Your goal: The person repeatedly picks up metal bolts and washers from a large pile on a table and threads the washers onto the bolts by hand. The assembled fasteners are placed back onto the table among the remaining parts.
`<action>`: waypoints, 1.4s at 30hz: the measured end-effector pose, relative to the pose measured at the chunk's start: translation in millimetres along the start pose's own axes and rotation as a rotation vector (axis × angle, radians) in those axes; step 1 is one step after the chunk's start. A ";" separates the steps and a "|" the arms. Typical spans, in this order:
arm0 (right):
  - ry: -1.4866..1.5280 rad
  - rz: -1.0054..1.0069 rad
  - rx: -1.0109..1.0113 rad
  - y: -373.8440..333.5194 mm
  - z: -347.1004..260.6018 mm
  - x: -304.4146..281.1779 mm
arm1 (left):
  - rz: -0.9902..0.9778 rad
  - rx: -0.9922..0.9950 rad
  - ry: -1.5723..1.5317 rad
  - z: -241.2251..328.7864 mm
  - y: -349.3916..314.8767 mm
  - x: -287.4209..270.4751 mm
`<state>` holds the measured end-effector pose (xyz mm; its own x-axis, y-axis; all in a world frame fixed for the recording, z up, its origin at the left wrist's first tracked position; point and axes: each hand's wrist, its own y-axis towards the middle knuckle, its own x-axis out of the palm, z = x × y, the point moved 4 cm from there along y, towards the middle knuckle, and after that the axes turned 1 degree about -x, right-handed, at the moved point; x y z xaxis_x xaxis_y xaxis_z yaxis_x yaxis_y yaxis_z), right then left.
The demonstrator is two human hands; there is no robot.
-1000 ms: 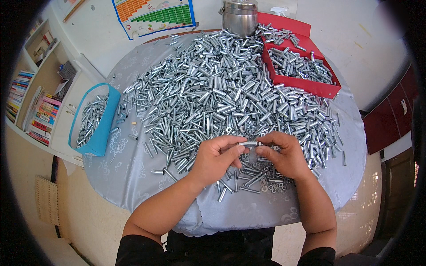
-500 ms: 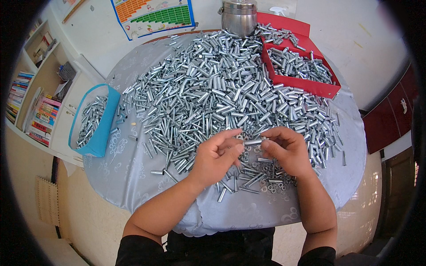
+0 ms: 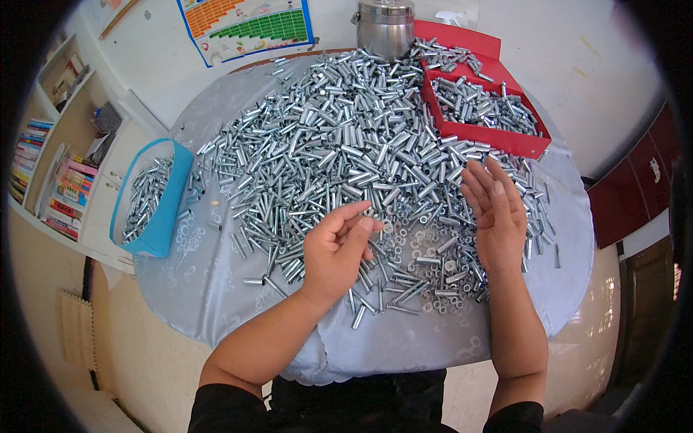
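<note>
Over the near edge of a big heap of silvery metal sleeves and bolts point(image 3: 339, 144), my left hand point(image 3: 333, 252) is half curled, thumb toward the index finger. Whether a small part sits between those fingertips is too small to tell. My right hand point(image 3: 499, 220) is raised over the heap's right side, fingers stretched out and palm turned inward, holding nothing. Loose washers and nuts point(image 3: 424, 238) lie between the hands on the grey cloth. Closer to me are several bolts and sleeves point(image 3: 411, 292) with more nuts point(image 3: 451, 299).
A blue bin point(image 3: 164, 227) of metal parts stands at the left. An open red box point(image 3: 498, 141), also filled, sits at the back right beside a steel pot point(image 3: 385, 32). The round table's cloth point(image 3: 195, 289) shows at the near left. Bookshelves point(image 3: 61, 173) line the left wall.
The metal sleeve bolt held between both hands is no longer in view between them. My right hand has moved right and away from me and opened; my left shifted slightly left.
</note>
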<state>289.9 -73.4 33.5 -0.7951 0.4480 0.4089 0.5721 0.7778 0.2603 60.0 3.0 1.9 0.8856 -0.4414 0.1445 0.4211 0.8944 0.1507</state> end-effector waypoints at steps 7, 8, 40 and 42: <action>-0.175 0.052 0.065 -2.7 8.5 -10.9 | 0.043 -0.004 0.095 5.2 2.9 -2.9; -0.200 0.034 0.087 -3.4 9.9 -10.9 | 0.038 0.056 0.175 5.6 3.0 -3.4; -1.349 -0.366 -0.414 -6.0 1.4 4.3 | -0.473 0.381 1.100 14.4 -0.8 6.7; -1.391 -0.420 -0.306 -9.1 4.7 4.8 | -0.491 0.355 1.085 13.5 0.3 5.9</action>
<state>280.0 -76.3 29.0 -0.3583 0.4088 -0.8393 0.1365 0.9123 0.3860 62.6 -0.4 16.0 0.4249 -0.2844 -0.8594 0.8270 0.5080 0.2408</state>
